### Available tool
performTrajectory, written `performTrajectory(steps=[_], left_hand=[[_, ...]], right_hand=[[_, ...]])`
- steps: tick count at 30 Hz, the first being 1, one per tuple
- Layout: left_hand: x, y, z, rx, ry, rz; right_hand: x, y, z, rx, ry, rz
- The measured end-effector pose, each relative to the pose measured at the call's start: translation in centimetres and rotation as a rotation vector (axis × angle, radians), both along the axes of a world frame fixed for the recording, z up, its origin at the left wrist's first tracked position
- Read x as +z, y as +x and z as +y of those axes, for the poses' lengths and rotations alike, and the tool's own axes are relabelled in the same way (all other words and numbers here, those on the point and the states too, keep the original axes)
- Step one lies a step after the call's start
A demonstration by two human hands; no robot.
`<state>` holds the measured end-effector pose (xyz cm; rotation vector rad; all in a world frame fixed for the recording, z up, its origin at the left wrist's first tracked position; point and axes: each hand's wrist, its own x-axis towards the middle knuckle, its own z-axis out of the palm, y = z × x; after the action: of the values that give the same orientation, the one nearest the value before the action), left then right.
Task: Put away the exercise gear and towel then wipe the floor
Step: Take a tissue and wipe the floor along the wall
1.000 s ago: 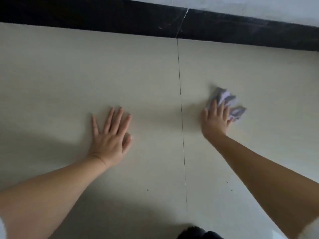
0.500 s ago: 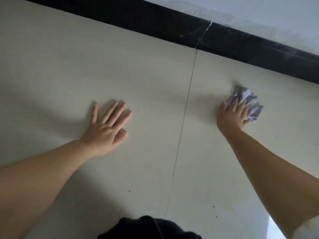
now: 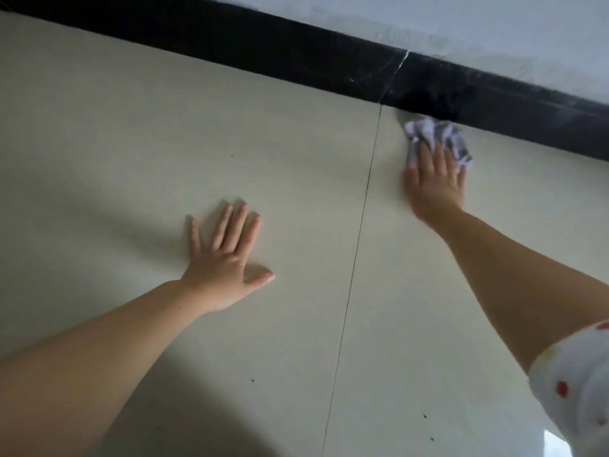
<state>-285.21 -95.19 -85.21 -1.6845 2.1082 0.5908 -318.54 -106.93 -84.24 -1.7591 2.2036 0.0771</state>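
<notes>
Head view — right hand (image 3: 435, 183) on cloth (image 3: 438, 136)

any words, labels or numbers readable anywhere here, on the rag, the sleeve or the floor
None: no text shows anywhere.
cloth: grey and white folds only, no label.
sleeve: red and yellow spots, no letters.
floor: plain tiles with a few dark specks.
baseboard: plain black.

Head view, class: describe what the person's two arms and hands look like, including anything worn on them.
Both forearms are bare, and no rings, watch or gloves show on the left hand or the right hand. The left thumbnail looks pale and short. Near the right elbow sits a white sleeve with small red and yellow spots. No sleeve shows on the left arm within the frame.
</notes>
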Motion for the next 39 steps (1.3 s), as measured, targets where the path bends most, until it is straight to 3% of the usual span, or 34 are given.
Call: performTrajectory(steps=[3,6,8,12,14,18,20,22,24,28,30,31,34,37,39], left_hand=[[0.3,0.0,-0.4,0.007,0.071,0.015],[0.6,0.0,-0.6,0.005,0.115,0.034],[0.5,0.1,-0.7,0.014,0.123,0.034],[0.8,-0.1,-0.8,0.036,0.137,0.031],[1.0,-0.1,-0.8,0.038,0.139,0.04],[0.8,0.0,-0.8,0.032,0.136,0.033],[0.6,0.1,-0.7,0.028,0.131,0.03],[0.3,0.3,-0.7,0.028,0.123,0.036],[0.2,0.2,-0.7,0.054,0.098,0.069],[0.3,-0.2,-0.8,0.09,0.07,0.083],[0.4,-0.3,-1.0,0.082,0.065,0.067],[0.5,-0.2,-1.0,0.073,0.081,0.051],[0.9,-0.2,-1.3,0.041,0.121,-0.01],[1.2,-0.3,-1.3,0.035,0.122,-0.007],[1.5,-0.4,-1.2,0.042,0.1,0.008]], right_hand=[[0.6,-3.9,0.8,-0.408,0.014,0.011],[0.7,1.2,-0.8,-0.556,0.068,-0.007],[0.0,7.2,-0.8,-0.329,0.055,-0.04],[-0.4,14.4,2.7,0.511,0.029,-0.041],[-0.5,10.5,2.0,0.599,0.004,0.015],[-2.1,-2.5,2.3,-0.031,-0.2,0.183],[-1.1,-6.7,3.8,-0.328,-0.111,0.121],[-0.3,-6.2,5.5,-0.452,-0.017,0.01],[-0.1,-1.7,7.8,-0.32,-0.002,0.022],[-0.2,13.1,15.6,0.392,0.105,-0.093],[-0.2,14.9,18.8,0.656,0.112,-0.086],[-0.3,13.8,19.3,0.672,0.075,-0.1],[-0.8,6.0,20.0,0.401,0.035,-0.004],[-0.2,-3.4,21.5,-0.194,0.097,0.022],[0.9,-5.2,22.4,-0.508,0.127,-0.03]])
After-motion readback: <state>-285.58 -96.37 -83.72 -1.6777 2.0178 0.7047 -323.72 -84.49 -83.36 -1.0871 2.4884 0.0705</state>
